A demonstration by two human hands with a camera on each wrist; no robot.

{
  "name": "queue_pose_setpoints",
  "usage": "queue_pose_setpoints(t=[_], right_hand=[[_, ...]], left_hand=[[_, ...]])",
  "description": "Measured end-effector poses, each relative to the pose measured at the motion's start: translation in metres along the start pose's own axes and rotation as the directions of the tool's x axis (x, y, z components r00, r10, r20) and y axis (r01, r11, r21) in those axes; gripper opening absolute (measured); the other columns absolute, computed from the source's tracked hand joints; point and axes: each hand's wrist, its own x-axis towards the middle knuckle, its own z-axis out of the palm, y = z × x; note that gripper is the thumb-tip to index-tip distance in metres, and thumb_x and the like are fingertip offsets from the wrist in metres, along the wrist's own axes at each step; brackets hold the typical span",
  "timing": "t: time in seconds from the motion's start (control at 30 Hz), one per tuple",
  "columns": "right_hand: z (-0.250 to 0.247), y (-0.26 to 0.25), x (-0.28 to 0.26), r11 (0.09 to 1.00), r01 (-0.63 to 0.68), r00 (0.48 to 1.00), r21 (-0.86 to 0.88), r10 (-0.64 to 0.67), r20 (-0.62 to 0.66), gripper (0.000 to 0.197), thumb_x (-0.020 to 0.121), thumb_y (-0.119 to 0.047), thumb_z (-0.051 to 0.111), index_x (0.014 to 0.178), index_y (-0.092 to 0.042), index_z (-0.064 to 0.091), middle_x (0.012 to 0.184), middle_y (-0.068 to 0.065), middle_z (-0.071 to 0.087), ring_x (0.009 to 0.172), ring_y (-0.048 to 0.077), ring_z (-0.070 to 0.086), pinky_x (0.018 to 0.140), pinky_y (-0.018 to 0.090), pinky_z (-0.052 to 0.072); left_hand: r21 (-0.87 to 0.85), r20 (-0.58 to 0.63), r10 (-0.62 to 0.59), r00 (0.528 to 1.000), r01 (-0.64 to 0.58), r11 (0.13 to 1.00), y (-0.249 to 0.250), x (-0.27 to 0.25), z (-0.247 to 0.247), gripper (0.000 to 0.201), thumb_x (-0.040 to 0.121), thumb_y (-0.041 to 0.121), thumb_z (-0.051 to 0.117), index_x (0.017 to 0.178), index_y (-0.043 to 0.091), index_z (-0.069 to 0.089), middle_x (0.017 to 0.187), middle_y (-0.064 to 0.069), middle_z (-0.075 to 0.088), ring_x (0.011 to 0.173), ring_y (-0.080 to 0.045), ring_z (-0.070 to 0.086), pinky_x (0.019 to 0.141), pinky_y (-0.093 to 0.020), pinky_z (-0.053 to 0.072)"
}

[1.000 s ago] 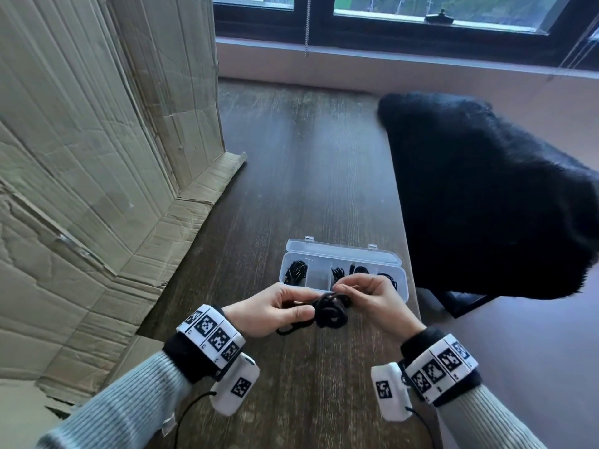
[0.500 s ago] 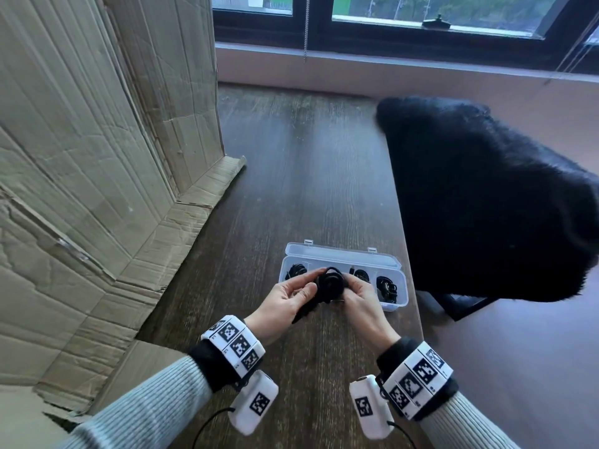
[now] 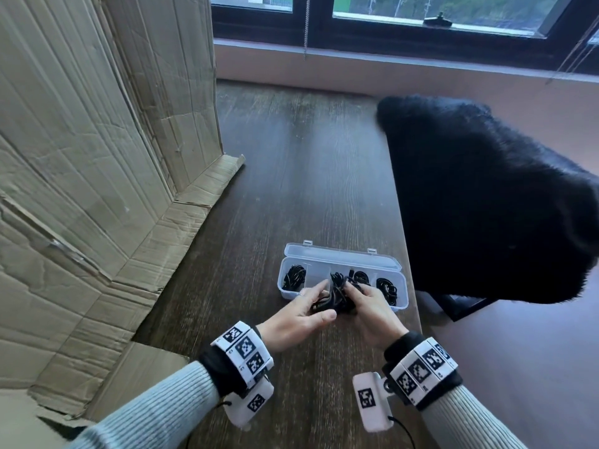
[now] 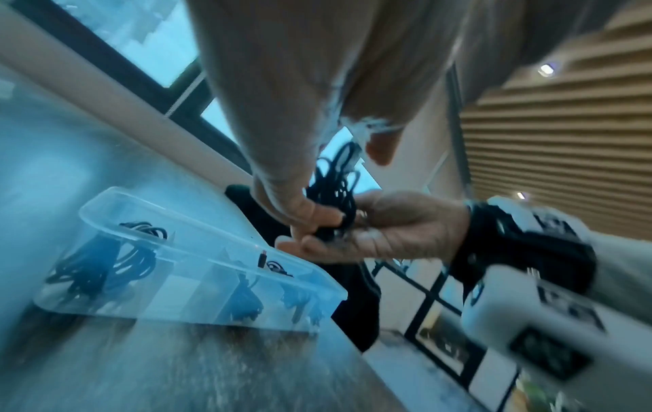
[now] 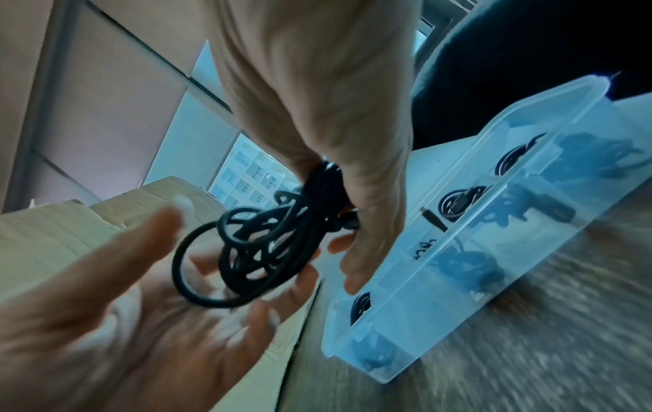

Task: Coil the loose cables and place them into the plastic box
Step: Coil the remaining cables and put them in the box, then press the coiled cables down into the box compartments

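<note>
Black cord, wound into a rough bundle (image 5: 268, 245), sits between my two hands just at the near wall of the plastic box (image 3: 402, 280), over the gap between its left and middle compartments. My right hand (image 3: 372, 311) pinches the waist of the bundle between thumb and fingers; my left hand (image 3: 299, 314) is mostly spread, fingers straight, cupping the loose loops from below.

My worry is those loops. One large loop hangs wider than the rest, and I judge that once the pinch lets go the cord will spring open, catch on a divider or ride over the rim. The second compartment from the left looks free, though motion blur makes that uncertain. A plug tip (image 5: 433, 219) pokes up from a neighbouring bay and could snag the bundle.

Counted: one bundle in hand, one box with its lid folded back, and coils (image 3: 293, 277) in what I make out as four places inside. The box stands on a wooden table (image 3: 308, 176), with cardboard (image 3: 97, 157) to the left and a black furry cover (image 3: 486, 205) on the right.
</note>
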Motion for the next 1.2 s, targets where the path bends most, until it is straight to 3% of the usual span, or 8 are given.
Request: queue_pose_setpoints(t=[0.17, 0.3, 0.43, 0.7, 0.8, 0.9, 1.03, 1.2], right_hand=[[0.014, 0.003, -0.005, 1.0, 0.017, 0.999, -0.009, -0.017, 0.048, 0.038, 0.104, -0.026, 0.039, 0.115, 0.003, 0.06, 0.106, 0.023, 0.069, 0.087, 0.027, 0.067, 0.069, 0.036, 0.056], [0.018, 0.001, -0.004, 0.998, -0.018, 0.996, -0.067, 0.024, 0.083, 0.043, 0.105, -0.037, 0.032, 0.113, -0.005, 0.06, 0.103, 0.022, 0.07, 0.082, 0.035, 0.069, 0.064, 0.044, 0.054], [0.021, -0.007, 0.001, 0.999, -0.015, 0.996, -0.049, 0.019, 0.088, 0.042, 0.105, -0.037, 0.033, 0.106, -0.01, 0.065, 0.094, 0.018, 0.072, 0.081, 0.034, 0.068, 0.071, 0.055, 0.053], [0.013, -0.032, 0.025, 0.978, -0.021, 0.995, -0.206, 0.001, -0.1, 0.027, 0.102, -0.025, 0.045, 0.08, -0.011, 0.054, 0.067, 0.004, 0.055, 0.039, 0.004, 0.052, 0.033, 0.016, 0.036], [0.006, -0.039, 0.038, 0.969, -0.022, 0.981, -0.245, -0.026, -0.191, 0.031, 0.102, -0.027, 0.046, 0.075, -0.013, 0.051, 0.063, 0.003, 0.051, 0.047, 0.012, 0.049, 0.034, 0.02, 0.036], [0.003, -0.04, 0.052, 0.903, 0.018, 0.954, -0.428, -0.144, -0.264, 0.034, 0.101, -0.032, 0.044, 0.08, -0.01, 0.057, 0.072, 0.007, 0.058, 0.061, 0.021, 0.054, 0.054, 0.032, 0.048], [0.019, -0.046, 0.061, 0.745, 0.068, 0.917, -0.664, -0.309, -0.253, 0.035, 0.102, -0.031, 0.041, 0.105, 0.0, 0.056, 0.095, 0.013, 0.059, 0.084, 0.026, 0.053, 0.07, 0.032, 0.039], [0.044, -0.028, 0.076, 0.529, 0.129, 0.93, -0.839, -0.358, -0.083, 0.025, 0.103, -0.023, 0.038, 0.085, -0.007, 0.043, 0.093, 0.025, 0.062, 0.083, 0.039, 0.06, 0.065, 0.04, 0.044]], left_hand=[[0.342, -0.198, 0.282, 0.939, -0.203, 0.918, -0.022, 0.005, 0.007, 0.085, 0.081, 0.079, 0.018, 0.147, 0.026, 0.026, 0.131, 0.008, 0.039, 0.121, -0.001, 0.044, 0.1, -0.018, 0.04], [0.508, -0.308, 0.395, 0.866, -0.202, 0.837, -0.026, 0.007, 0.007, 0.06, 0.092, 0.066, 0.011, 0.132, 0.03, 0.037, 0.116, 0.005, 0.045, 0.093, -0.011, 0.059, 0.077, -0.037, 0.055], [0.497, -0.367, 0.483, 0.795, -0.271, 0.824, -0.018, 0.013, 0.014, 0.03, 0.099, 0.039, 0.028, 0.126, 0.033, 0.039, 0.11, 0.001, 0.046, 0.082, -0.012, 0.058, 0.073, -0.028, 0.055], [0.386, -0.353, 0.223, 0.909, -0.076, 0.92, -0.03, 0.017, 0.0, 0.082, 0.073, 0.087, 0.023, 0.127, 0.025, 0.025, 0.117, 0.002, 0.044, 0.1, -0.009, 0.053, 0.085, -0.026, 0.048], [0.383, -0.331, 0.338, 0.881, -0.202, 0.901, -0.037, 0.016, -0.005, 0.061, 0.094, 0.057, 0.038, 0.14, 0.017, 0.041, 0.119, 0.002, 0.047, 0.094, -0.004, 0.054, 0.084, -0.014, 0.046], [0.488, -0.399, 0.361, 0.843, -0.138, 0.862, -0.047, 0.019, -0.015, 0.041, 0.094, 0.021, 0.058, 0.134, 0.013, 0.053, 0.121, -0.001, 0.049, 0.09, -0.008, 0.057, 0.088, -0.024, 0.05], [0.564, -0.391, 0.269, 0.88, -0.001, 0.826, -0.058, 0.03, -0.026, 0.038, 0.091, 0.022, 0.062, 0.129, 0.019, 0.059, 0.122, 0.004, 0.053, 0.103, -0.008, 0.055, 0.096, -0.02, 0.044], [0.584, -0.385, 0.178, 0.905, 0.09, 0.807, -0.065, 0.043, -0.021, 0.052, 0.093, 0.023, 0.059, 0.142, 0.02, 0.043, 0.132, 0.005, 0.051, 0.118, -0.013, 0.053, 0.103, -0.029, 0.043]])
